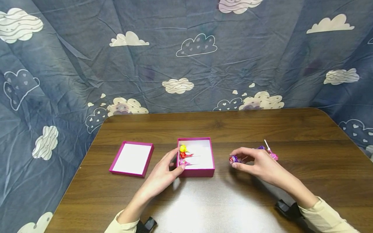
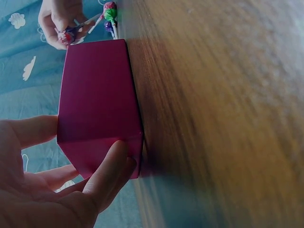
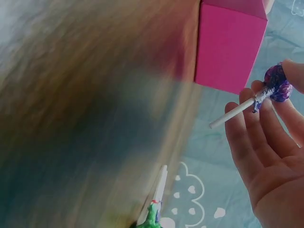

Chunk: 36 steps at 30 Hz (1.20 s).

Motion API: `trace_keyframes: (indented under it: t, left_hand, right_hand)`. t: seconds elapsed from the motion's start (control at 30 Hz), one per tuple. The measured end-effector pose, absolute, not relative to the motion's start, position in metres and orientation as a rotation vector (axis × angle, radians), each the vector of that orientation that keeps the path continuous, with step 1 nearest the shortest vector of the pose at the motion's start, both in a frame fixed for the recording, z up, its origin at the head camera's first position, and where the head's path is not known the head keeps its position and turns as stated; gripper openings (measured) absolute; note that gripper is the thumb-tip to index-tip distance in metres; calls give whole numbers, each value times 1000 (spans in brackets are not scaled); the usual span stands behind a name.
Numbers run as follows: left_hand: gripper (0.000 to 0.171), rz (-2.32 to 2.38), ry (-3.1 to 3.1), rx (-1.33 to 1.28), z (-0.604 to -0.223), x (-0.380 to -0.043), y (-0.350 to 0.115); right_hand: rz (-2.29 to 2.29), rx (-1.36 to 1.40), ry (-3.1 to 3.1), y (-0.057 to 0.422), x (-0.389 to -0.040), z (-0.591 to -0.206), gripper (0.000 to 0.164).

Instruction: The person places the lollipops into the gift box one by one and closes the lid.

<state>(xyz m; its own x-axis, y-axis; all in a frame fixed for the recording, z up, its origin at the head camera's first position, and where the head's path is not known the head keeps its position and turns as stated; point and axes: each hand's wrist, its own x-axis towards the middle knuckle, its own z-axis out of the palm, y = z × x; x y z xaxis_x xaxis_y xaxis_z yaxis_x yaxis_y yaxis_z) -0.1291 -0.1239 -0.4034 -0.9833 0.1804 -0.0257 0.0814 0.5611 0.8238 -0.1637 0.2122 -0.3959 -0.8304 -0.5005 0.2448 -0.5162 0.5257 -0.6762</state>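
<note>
Left grip (image 1: 163, 171): fingers spread, touching the box's left side
Right grip (image 1: 260, 163): pinching purple lolly (image 1: 233, 159) between thumb and fingers
Purple lolly: right of box (image 1: 196, 173), apart from it
Box contents: yellow (image 1: 183, 148), red (image 1: 182, 155) and pink lollies (image 1: 182, 162) along left wall
Spare lollies (image 1: 273, 156): on worktop (image 1: 215, 126), beyond right grip
Lid (image 1: 131, 159): left of box, white inside up

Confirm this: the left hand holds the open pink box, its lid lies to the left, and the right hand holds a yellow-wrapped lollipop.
The lollipop in the right hand is wrapped mainly in purple, not yellow; the right wrist view shows it. The left hand does hold the box, with its lid to the left.
</note>
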Motion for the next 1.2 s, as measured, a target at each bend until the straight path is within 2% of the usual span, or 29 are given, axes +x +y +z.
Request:
trace_keyframes:
  t: [0.43,0.8,1.2]
  left_hand:
    - [67,1402,2686,223,-402,-129,-124]
    - [67,1393,2688,220,-403,-130,-123]
    - [68,1397,2675,206,-404,-129,-123]
  right_hand:
    - [1337,942,-2676,194,-167,-386,18]
    - [1388,1084,-2631,174,-171,-380,23]
    - [1715,1104,-2526,141,-177,-373,23]
